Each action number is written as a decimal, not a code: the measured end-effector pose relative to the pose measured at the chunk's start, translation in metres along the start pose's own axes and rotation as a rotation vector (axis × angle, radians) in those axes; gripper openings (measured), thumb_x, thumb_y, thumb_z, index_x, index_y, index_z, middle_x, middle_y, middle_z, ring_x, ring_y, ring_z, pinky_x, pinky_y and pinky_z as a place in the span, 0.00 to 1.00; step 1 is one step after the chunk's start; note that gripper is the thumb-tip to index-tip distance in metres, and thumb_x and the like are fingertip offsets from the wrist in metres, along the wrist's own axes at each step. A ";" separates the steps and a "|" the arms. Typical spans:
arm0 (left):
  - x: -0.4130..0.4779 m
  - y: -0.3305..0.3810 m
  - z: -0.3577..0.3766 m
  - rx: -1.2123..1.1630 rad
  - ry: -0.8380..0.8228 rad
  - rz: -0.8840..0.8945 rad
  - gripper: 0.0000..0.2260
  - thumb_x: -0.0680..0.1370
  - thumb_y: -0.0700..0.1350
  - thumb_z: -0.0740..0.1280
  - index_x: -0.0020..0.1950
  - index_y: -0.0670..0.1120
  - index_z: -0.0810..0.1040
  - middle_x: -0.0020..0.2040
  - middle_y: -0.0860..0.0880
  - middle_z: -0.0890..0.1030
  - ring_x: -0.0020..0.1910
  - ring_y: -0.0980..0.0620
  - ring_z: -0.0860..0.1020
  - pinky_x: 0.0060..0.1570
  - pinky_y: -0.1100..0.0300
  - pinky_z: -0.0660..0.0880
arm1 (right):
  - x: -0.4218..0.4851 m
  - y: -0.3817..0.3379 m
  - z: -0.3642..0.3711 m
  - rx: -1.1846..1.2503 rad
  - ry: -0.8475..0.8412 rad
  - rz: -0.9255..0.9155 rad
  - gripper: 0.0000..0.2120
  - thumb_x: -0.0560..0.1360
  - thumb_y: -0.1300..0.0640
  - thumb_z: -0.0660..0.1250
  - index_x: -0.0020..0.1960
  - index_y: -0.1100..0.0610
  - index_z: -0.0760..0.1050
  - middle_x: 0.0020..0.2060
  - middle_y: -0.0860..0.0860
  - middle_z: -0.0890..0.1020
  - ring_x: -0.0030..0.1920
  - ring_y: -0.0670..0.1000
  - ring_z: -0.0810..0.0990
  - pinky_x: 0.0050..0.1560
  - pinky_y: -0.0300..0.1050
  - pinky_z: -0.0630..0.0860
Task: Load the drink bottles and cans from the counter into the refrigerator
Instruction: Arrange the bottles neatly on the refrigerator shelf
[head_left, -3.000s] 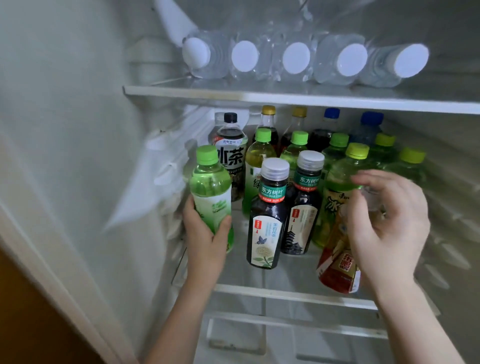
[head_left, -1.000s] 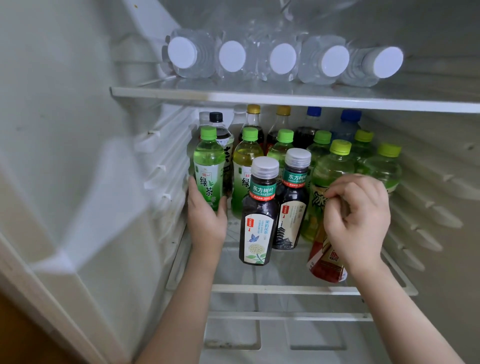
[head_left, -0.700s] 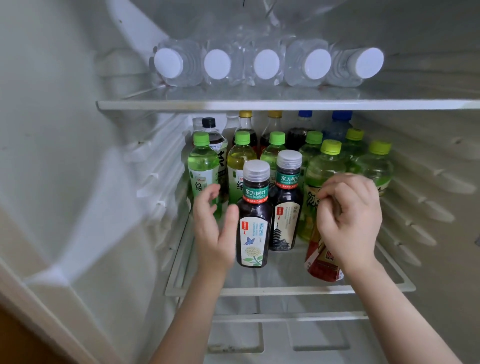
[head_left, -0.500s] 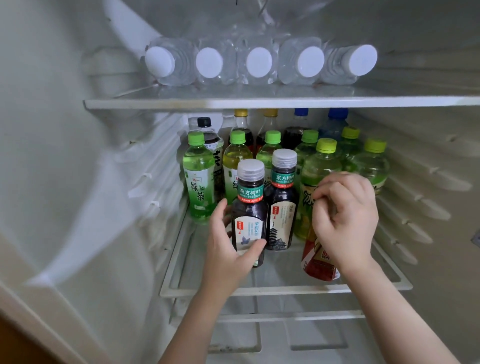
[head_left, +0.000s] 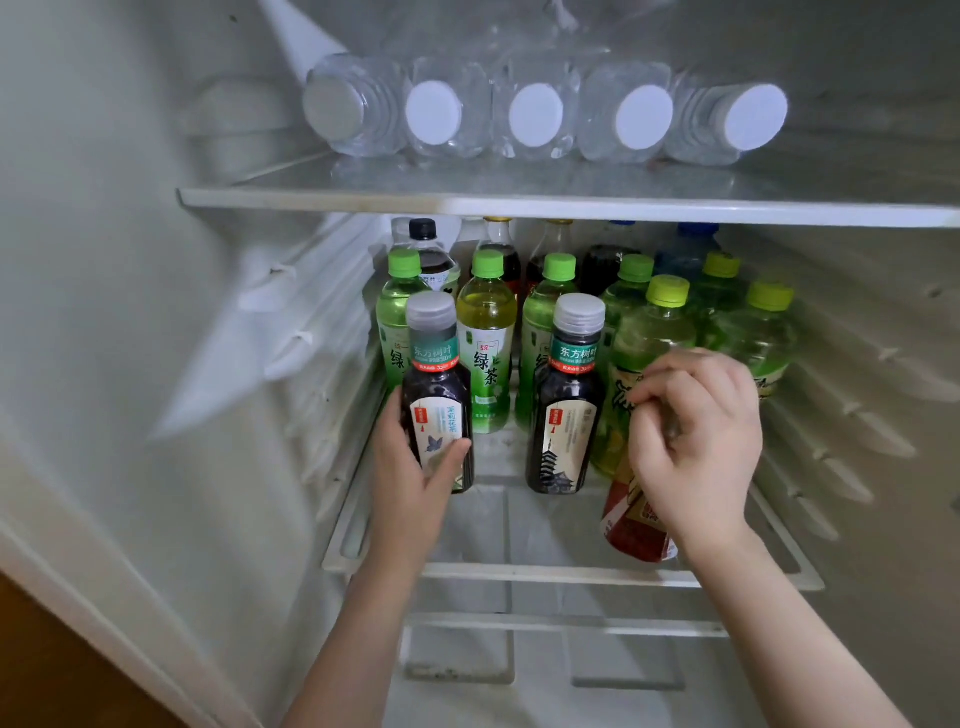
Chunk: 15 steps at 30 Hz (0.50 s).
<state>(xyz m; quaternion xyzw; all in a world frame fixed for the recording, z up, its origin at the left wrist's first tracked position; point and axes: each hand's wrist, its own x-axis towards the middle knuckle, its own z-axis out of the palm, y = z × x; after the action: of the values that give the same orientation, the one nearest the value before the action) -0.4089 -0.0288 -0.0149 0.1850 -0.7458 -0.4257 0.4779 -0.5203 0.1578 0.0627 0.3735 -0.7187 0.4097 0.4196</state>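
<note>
Since my left hand (head_left: 410, 483) has quit the green bottle (head_left: 390, 312) for the dark bottle (head_left: 436, 395), gripping it clear of its twin (head_left: 569, 405), I judge a gap opens for the tilted red bottle (head_left: 636, 530) my right hand (head_left: 696, 441) clutches at the shelf (head_left: 519, 571) front.

Top of red-labelled bottle (head_left: 636, 530) behind right hand (head_left: 696, 441); rear caps (head_left: 696, 229) behind upper shelf (head_left: 571, 208)
</note>
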 end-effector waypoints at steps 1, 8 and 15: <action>0.003 0.000 0.000 0.009 -0.015 0.002 0.28 0.72 0.43 0.74 0.68 0.53 0.66 0.59 0.59 0.75 0.58 0.63 0.75 0.52 0.76 0.69 | 0.000 -0.001 0.000 0.004 -0.002 0.001 0.06 0.65 0.71 0.64 0.36 0.63 0.77 0.41 0.54 0.80 0.48 0.59 0.77 0.57 0.34 0.62; 0.009 -0.005 0.014 0.073 -0.036 -0.068 0.31 0.72 0.45 0.74 0.72 0.47 0.65 0.63 0.49 0.75 0.62 0.52 0.74 0.61 0.48 0.74 | 0.011 -0.004 -0.009 -0.049 -0.132 -0.020 0.05 0.67 0.66 0.65 0.41 0.60 0.78 0.40 0.52 0.80 0.46 0.56 0.76 0.50 0.38 0.65; 0.009 -0.004 0.022 0.128 -0.071 -0.087 0.33 0.70 0.51 0.74 0.72 0.50 0.63 0.64 0.51 0.73 0.62 0.55 0.73 0.61 0.51 0.74 | 0.043 -0.007 -0.020 -0.135 -0.292 0.015 0.14 0.70 0.55 0.68 0.54 0.59 0.76 0.47 0.53 0.81 0.50 0.56 0.77 0.51 0.48 0.70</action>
<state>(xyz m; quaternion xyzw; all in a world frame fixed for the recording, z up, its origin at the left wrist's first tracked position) -0.4325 -0.0269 -0.0170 0.2322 -0.7792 -0.4035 0.4195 -0.5242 0.1655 0.1096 0.3948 -0.8006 0.3050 0.3318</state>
